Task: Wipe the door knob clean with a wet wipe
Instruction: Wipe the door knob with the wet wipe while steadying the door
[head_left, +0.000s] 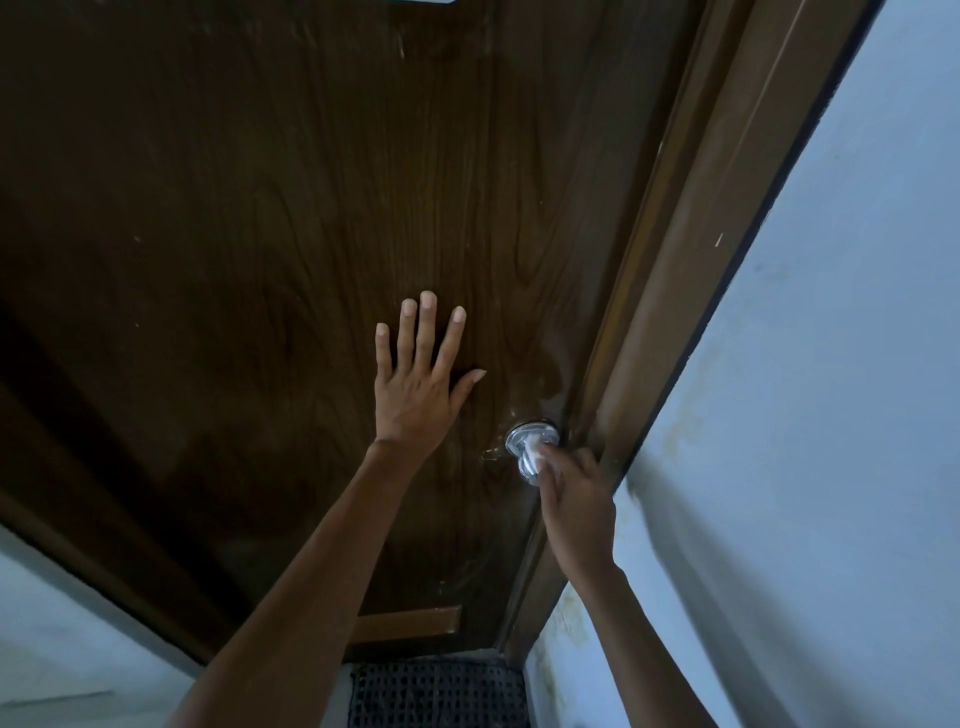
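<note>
A shiny metal door knob (525, 437) sits near the right edge of a dark brown wooden door (260, 234). My right hand (576, 499) holds a white wet wipe (535, 460) against the knob, fingers curled around it and covering most of the knob's front. My left hand (418, 384) lies flat on the door panel, fingers straight and spread, up and left of the knob.
A brown door frame (691, 260) runs along the door's right side. Pale blue walls (831, 415) flank both sides. A dark woven mat (436, 693) lies on the floor at the foot of the door.
</note>
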